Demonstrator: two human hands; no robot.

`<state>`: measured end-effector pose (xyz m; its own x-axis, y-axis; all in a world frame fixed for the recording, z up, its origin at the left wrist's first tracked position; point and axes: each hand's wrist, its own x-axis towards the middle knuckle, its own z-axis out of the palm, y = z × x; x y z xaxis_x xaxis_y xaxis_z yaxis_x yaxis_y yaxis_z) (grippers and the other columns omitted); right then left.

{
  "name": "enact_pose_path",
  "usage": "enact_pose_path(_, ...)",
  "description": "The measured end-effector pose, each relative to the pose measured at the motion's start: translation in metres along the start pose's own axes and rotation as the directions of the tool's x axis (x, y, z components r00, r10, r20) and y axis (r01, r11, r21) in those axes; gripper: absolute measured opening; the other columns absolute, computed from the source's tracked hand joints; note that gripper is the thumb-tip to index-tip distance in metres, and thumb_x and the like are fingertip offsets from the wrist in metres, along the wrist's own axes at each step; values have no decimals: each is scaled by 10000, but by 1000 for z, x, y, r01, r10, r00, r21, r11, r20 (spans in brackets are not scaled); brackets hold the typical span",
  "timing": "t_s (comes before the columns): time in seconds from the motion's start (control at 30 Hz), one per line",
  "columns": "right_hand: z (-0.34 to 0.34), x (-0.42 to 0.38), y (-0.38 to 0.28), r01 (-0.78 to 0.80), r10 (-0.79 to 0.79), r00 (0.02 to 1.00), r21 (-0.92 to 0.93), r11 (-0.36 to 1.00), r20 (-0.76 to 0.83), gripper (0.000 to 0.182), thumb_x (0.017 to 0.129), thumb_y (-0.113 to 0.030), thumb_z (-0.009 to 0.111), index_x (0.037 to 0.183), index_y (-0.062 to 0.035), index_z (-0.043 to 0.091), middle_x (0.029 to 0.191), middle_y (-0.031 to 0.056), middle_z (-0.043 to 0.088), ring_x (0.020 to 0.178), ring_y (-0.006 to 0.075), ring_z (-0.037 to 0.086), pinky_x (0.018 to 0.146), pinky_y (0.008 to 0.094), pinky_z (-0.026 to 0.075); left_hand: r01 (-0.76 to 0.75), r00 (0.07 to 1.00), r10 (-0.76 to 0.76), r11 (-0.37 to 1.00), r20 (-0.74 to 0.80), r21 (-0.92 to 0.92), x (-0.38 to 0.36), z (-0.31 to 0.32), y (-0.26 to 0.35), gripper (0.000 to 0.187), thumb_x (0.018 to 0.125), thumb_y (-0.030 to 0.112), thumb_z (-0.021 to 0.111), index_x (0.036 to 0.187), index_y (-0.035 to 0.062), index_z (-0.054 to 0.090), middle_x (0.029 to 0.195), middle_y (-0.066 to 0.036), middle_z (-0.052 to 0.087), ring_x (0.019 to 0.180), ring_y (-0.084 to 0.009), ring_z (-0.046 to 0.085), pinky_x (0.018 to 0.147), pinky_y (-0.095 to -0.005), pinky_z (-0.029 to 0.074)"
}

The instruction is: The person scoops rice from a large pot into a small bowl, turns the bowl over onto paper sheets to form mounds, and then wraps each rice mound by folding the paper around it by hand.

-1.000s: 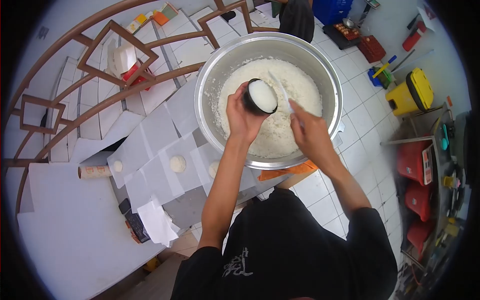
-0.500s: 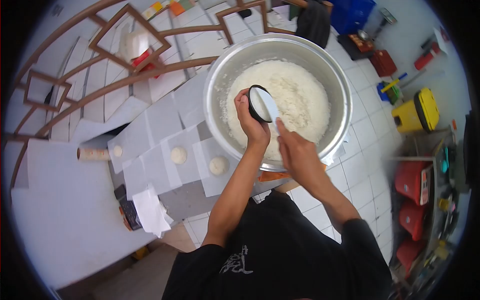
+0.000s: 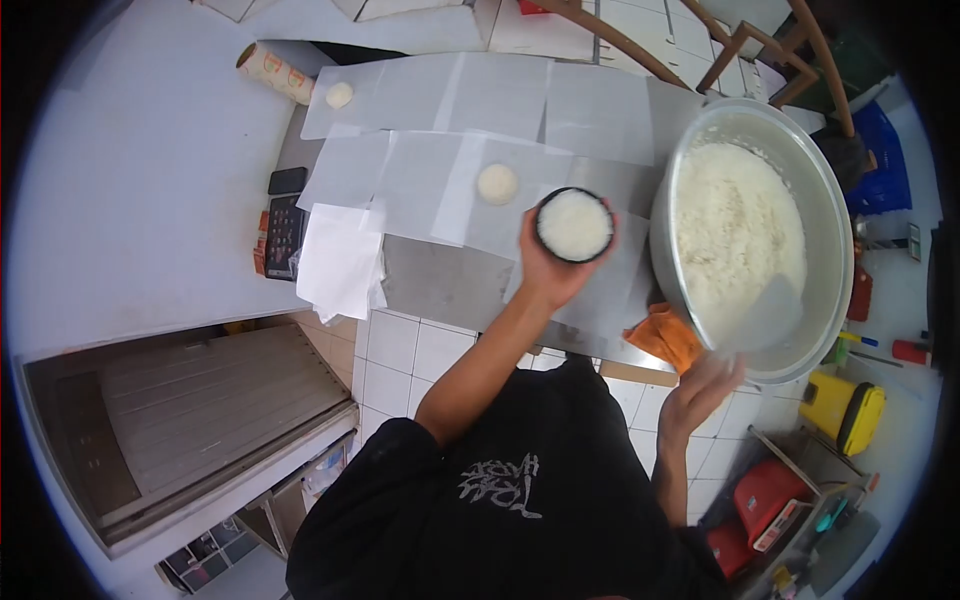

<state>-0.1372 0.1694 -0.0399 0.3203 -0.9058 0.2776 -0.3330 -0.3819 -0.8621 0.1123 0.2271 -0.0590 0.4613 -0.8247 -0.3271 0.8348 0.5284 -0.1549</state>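
Observation:
My left hand (image 3: 550, 270) holds a round black bowl (image 3: 573, 225) filled level with white rice, above the paper-covered table. Beside the near rim of a large metal pot (image 3: 662, 240), my right hand (image 3: 700, 393) is slightly blurred, with its fingers stretched out. A pale, blurred paddle (image 3: 772, 308) lies over the rice (image 3: 738, 220) inside the pot, its handle end close to my right fingertips. One round rice mound (image 3: 497, 184) sits on paper left of the bowl, and a smaller-looking mound (image 3: 339, 95) is farther left.
Loose white sheets (image 3: 340, 262) lie at the table's left, near a dark device (image 3: 284, 235) and a paper roll (image 3: 275, 72). An orange cloth (image 3: 665, 338) is by the pot's base. A yellow bin (image 3: 842, 412) and red containers (image 3: 770, 500) stand at the right.
The view has swung left. My left hand has carried the bowl from over the pot to over the table. My right hand has moved away from the bowl, and the paddle has left the bowl's top.

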Motion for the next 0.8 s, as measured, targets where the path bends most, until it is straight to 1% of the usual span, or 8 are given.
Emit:
enact_pose_path(0.03, 3, -7, -4, -97, 112, 992, -221, 970, 56, 425, 1070, -196, 380, 1428, 25, 325, 963, 80, 532, 808, 140, 494, 758, 279, 451, -58, 998, 60, 995, -25, 81, -8, -19, 29, 586, 898, 455, 483, 1310, 41, 519, 1347, -179, 532, 1269, -387, 481, 1083, -530, 404)
enact_pose_path(0.2, 41, -50, -21, -139, 110, 986, -253, 957, -124, 428, 1070, -249, 407, 1424, -20, 331, 868, 27, 480, 688, 46, 427, 567, 195, 369, -296, 880, 387, 900, -275, 318, -36, -96, 200, 532, 885, 416, 540, 1275, 53, 534, 1360, -153, 529, 1271, -350, 497, 1055, -513, 435)
enact_pose_path(0.27, 60, -57, -55, -369, 396, 876, 147, 918, -275, 412, 1070, -263, 411, 1406, -33, 350, 843, 14, 486, 623, 21, 397, 481, 191, 318, -426, 806, 571, 744, -158, 515, -19, -126, 270, 517, 890, 401, 602, 1265, 52, 533, 1323, -132, 545, 1214, -321, 533, 1009, -462, 467)
enact_pose_path(0.33, 82, -64, -74, -310, 345, 897, 163, 936, -274, 392, 1071, -265, 404, 1388, -38, 362, 821, 5, 487, 580, 28, 393, 449, 206, 309, -422, 660, 751, 393, -20, 817, 2, -117, 311, 507, 877, 340, 690, 1254, 44, 528, 1277, -130, 548, 1142, -300, 554, 964, -432, 476)
enact_pose_path(0.37, 91, -70, -79, -316, 352, 898, 172, 933, -263, 386, 1071, -263, 403, 1388, -45, 365, 815, 5, 484, 570, 31, 386, 450, 204, 310, -416, 667, 744, 405, -29, 814, 13, -111, 322, 507, 877, 340, 690, 1254, 44, 528, 1277, -130, 548, 1142, -300, 554, 964, -432, 476)
enact_pose_path(0.43, 113, -76, -99, -312, 339, 907, 143, 939, -249, 369, 1071, -262, 401, 1384, -68, 378, 807, 3, 474, 564, 36, 383, 453, 202, 314, -197, 637, 493, -639, 593, 743, 33, -104, 338, 547, 819, 245, 760, 1259, 39, 508, 1279, -151, 502, 1177, -350, 491, 1036, -468, 399)
enact_pose_path(0.53, 133, -80, -111, -327, 347, 928, 150, 933, -136, 355, 1072, -261, 398, 1374, -75, 392, 811, 2, 473, 578, 35, 385, 453, 202, 313, -142, 718, 141, -929, 681, 341, 50, -126, 344, 612, 779, 230, 775, 1292, 37, 501, 1317, -177, 464, 1220, -398, 434, 1036, -501, 389)
enact_pose_path(0.8, 159, -72, -129, -318, 344, 924, 164, 934, -167, 309, 1072, -252, 398, 1309, -57, 434, 783, -13, 429, 552, 18, 344, 442, 192, 274, -317, 819, 100, -742, 565, 591, 39, -142, 383, 935, 733, 217, 802, 1461, 14, 250, 1387, -283, 367, 1315, -451, 374, 1075, -497, 376)
